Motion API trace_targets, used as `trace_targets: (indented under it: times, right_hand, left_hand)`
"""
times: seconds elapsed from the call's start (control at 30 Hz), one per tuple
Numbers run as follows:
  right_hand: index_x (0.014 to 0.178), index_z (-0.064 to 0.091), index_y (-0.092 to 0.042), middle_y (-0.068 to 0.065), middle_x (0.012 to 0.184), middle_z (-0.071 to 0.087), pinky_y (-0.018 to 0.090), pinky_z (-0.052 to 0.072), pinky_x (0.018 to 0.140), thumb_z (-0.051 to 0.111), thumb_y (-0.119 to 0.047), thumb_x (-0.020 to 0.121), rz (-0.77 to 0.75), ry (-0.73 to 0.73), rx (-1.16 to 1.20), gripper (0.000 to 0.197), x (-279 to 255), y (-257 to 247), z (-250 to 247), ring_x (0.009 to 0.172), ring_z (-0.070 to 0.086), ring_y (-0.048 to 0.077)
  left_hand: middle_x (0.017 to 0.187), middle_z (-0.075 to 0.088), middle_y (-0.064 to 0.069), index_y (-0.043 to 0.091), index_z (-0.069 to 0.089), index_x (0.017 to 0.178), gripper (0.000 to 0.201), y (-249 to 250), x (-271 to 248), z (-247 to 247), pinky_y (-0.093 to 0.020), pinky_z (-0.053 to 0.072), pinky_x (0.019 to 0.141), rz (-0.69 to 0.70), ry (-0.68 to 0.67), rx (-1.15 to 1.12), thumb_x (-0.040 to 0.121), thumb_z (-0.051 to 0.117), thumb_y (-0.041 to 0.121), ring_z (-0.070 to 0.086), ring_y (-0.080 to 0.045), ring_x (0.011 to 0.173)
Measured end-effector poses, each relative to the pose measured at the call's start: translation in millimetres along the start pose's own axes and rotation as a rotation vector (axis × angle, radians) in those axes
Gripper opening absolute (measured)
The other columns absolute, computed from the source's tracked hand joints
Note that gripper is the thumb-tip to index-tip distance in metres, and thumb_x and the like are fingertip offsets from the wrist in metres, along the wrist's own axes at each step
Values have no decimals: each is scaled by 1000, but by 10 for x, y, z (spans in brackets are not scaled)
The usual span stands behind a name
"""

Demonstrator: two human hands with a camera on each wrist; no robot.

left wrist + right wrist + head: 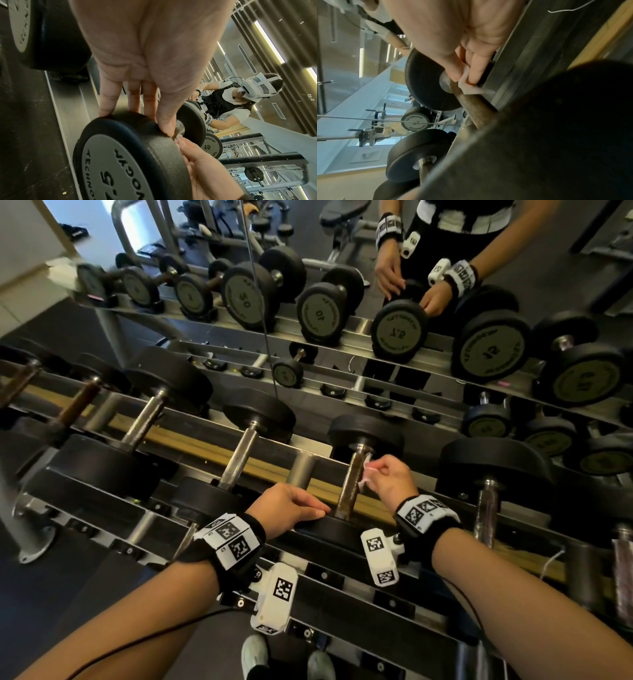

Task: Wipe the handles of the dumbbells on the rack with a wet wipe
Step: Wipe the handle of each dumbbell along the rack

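Observation:
A dumbbell marked 7.5 lies on the rack's top tier, and its rusty brown handle [350, 484] runs away from me. My left hand [301, 508] rests on its near black head [329, 530], with straight fingers [106, 106] and the thumb touching the head's rim [120, 135]. My right hand [385, 474] pinches a small crumpled white wet wipe [367, 470] against the right side of the handle, close to the far head [364, 429]. In the right wrist view the wipe [469, 86] sits pressed on the handle [476, 106] by thumb and fingers [477, 70].
Other dumbbells lie either side on the same tier, with steel handles on the left [239, 457] and a larger one on the right [486, 508]. A mirror [342, 285] behind the rack repeats everything. A lower tier [342, 577] and my shoes [253, 652] are below.

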State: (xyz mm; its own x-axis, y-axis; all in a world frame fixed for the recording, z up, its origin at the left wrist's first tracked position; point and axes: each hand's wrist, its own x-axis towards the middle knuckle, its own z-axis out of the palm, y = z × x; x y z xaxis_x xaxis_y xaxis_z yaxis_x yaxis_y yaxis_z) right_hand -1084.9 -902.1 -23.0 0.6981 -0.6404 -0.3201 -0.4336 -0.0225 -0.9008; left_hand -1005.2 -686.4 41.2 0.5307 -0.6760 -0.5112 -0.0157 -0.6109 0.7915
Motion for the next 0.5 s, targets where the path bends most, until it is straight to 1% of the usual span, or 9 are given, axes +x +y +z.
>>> trace_targets:
  times: [0.07, 0.1, 0.17, 0.23, 0.27, 0.3, 0.37, 0.43, 0.5]
  right_hand:
    - [79, 59, -19, 17, 97, 70, 45, 55, 88, 61, -8, 91, 30, -24, 11, 17, -52, 53, 35, 94, 68, 31]
    - [77, 59, -20, 16, 94, 70, 44, 54, 86, 62, -7, 91, 35, -63, -5, 19, -117, 106, 40, 91, 67, 30]
    - [72, 58, -20, 10, 84, 69, 40, 53, 80, 65, -3, 87, 45, -177, -80, 24, -271, 231, 42, 83, 66, 28]
    - [69, 61, -21, 6, 82, 72, 38, 54, 83, 69, -2, 84, 68, -290, -174, 26, -363, 283, 40, 83, 69, 24]
    - [69, 62, -21, 7, 84, 73, 39, 55, 85, 70, -1, 84, 84, -313, -169, 26, -362, 269, 26, 85, 70, 24]
    - [69, 62, -20, 10, 85, 73, 41, 55, 86, 69, -1, 84, 99, -296, -133, 25, -326, 236, 14, 85, 70, 25]
    - [72, 61, -18, 17, 89, 70, 46, 54, 88, 66, -1, 87, 101, -178, -47, 23, -198, 145, -14, 86, 68, 28]
    - [76, 59, -17, 17, 91, 67, 48, 52, 91, 63, -3, 90, 62, -74, 9, 20, -67, 44, -19, 91, 67, 32]
    - [78, 57, -17, 20, 94, 67, 52, 52, 94, 61, -5, 91, 45, -24, 18, 18, -33, -19, 12, 97, 66, 38]
  left_hand:
    - [103, 75, 6, 21, 78, 99, 14, 3, 6, 1, -40, 50, 104, -3, 4, -7, 89, 70, 17, 67, -9, 103]
    - [102, 75, 6, 20, 78, 99, 14, 0, 8, 2, -39, 50, 104, -1, 6, -6, 89, 70, 17, 67, -8, 103]
    - [101, 75, 7, 21, 78, 99, 13, -7, 6, 3, -38, 50, 103, 6, 9, -3, 89, 70, 17, 68, -7, 101]
    - [100, 75, 8, 22, 78, 98, 13, -14, 11, 2, -37, 51, 102, 7, 13, -2, 89, 71, 18, 68, -6, 100]
    - [100, 75, 9, 22, 78, 98, 13, -17, 12, 2, -36, 51, 101, 5, 14, -1, 89, 71, 19, 68, -5, 99]
    - [99, 75, 10, 22, 78, 98, 12, -18, 11, 1, -35, 52, 101, 3, 16, -3, 89, 71, 19, 68, -4, 98]
    - [98, 75, 11, 22, 79, 98, 12, -17, 9, 2, -35, 51, 101, 1, 16, -14, 89, 71, 19, 68, -3, 97]
    - [98, 75, 12, 22, 79, 98, 12, -22, 9, 8, -35, 51, 102, 0, 20, -11, 89, 71, 19, 67, -2, 97]
    - [99, 75, 12, 25, 79, 96, 12, -28, 7, 13, -35, 50, 102, -5, 26, 0, 89, 71, 21, 67, -2, 98]
